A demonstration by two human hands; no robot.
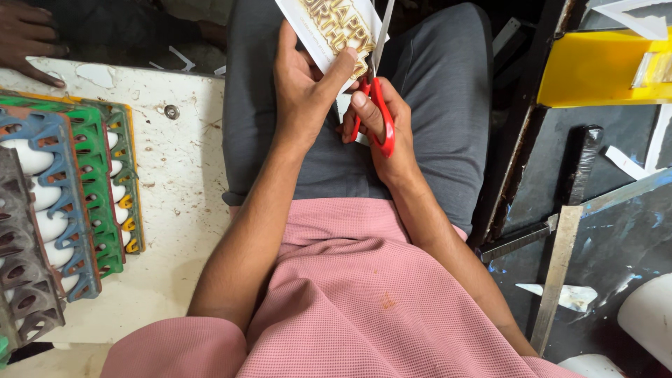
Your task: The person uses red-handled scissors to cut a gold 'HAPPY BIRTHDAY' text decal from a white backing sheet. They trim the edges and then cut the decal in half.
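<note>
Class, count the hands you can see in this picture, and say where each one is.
3: left hand holding the white card; right hand in the red scissors; another person's hand top left. Others may be hidden.

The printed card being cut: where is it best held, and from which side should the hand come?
Probably by its lower edge, from the left, as the left hand does: thumb on the face, fingers behind the printed card. The red-handled scissors in the right hand work along the card's right side, so a grip left of the blades stays clear of the cut and steadies the thin sheet.
</note>
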